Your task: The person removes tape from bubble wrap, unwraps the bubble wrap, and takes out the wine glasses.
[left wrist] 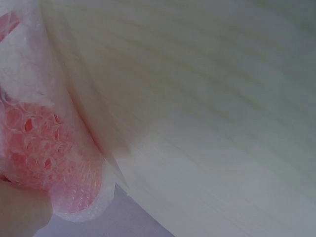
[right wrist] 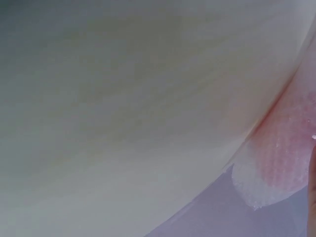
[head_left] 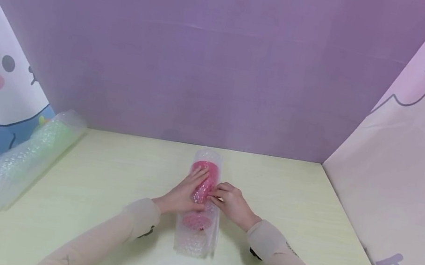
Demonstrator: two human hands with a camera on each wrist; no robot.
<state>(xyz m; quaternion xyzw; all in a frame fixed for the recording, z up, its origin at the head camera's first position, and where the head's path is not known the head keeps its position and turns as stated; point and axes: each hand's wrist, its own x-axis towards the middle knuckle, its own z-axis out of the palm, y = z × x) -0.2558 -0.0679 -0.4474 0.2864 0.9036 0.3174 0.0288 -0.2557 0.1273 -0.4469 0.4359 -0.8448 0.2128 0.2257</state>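
Bubble wrap point(head_left: 194, 242) is rolled around a pink object point(head_left: 213, 169) in the middle of the table, its length pointing away from me. Across the top of the bundle rests my left hand point(head_left: 181, 194), fingers extended and thumb spread toward the near end. My right hand point(head_left: 234, 206) pinches the wrap at the bundle's right side. Seen through the bubbles in the left wrist view, the pink object point(left wrist: 37, 140) has darker red spots; its exact kind is hidden. In the right wrist view the wrapped end point(right wrist: 281, 158) shows at the right edge.
Another bubble-wrapped bundle point(head_left: 31, 153), greenish inside, lies at the table's left edge. The pale wooden table point(head_left: 293, 184) meets a purple back panel point(head_left: 225, 59). Printed cloth panels point(head_left: 413, 153) stand on both sides.
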